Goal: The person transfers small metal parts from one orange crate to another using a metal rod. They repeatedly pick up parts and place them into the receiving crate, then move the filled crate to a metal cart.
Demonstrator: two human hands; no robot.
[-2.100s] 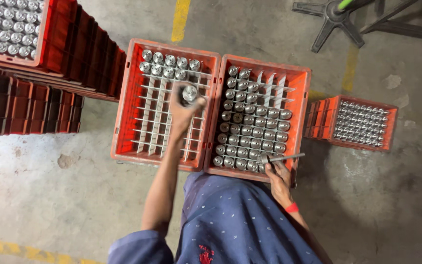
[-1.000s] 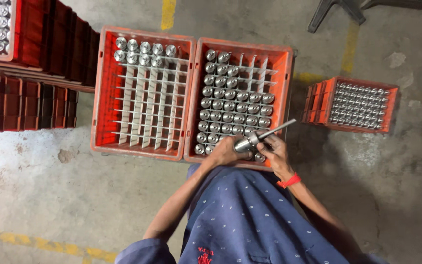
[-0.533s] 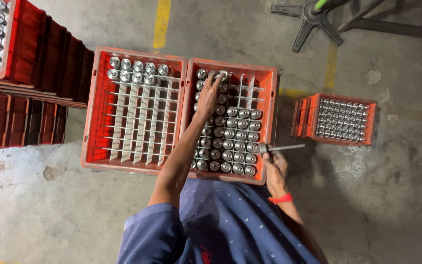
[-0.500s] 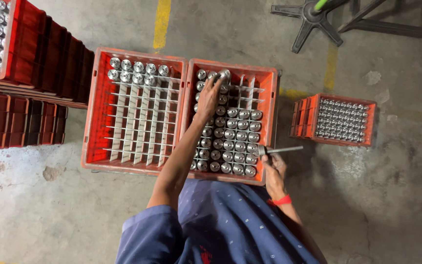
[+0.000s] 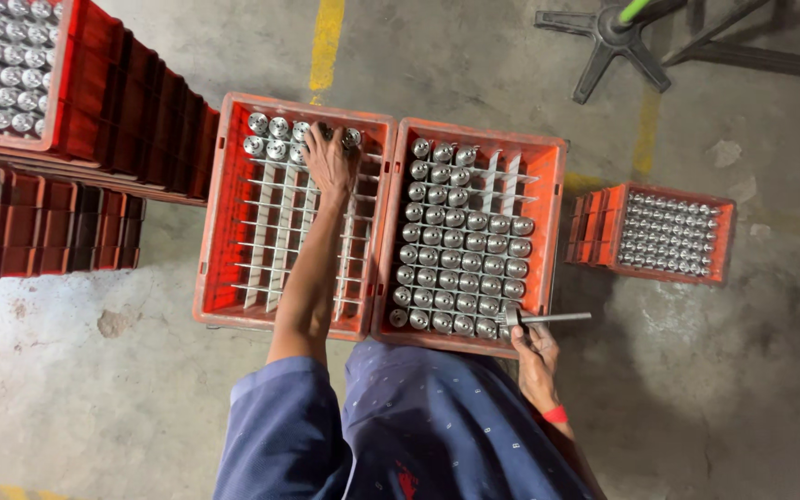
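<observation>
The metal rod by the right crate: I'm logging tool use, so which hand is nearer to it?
Right. The right hand holds the rod at the right crate's near corner; the left hand reaches far into the left crate.

Factory floor: stacked red crates (image 5: 131,102)

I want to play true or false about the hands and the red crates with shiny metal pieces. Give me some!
1. The left hand reaches into the far end of the left crate. True.
2. The left crate is full of metal cylinders. False: only its far rows hold some; most slots are bare.
3. The right hand holds a thin metal rod. True.
4. The right crate is empty. False: most of its slots hold metal cylinders.
5. The small crate farther right lies on the concrete floor. True.
6. Both hands are in the same crate. False: the right hand is at the near edge of the right crate.
</observation>
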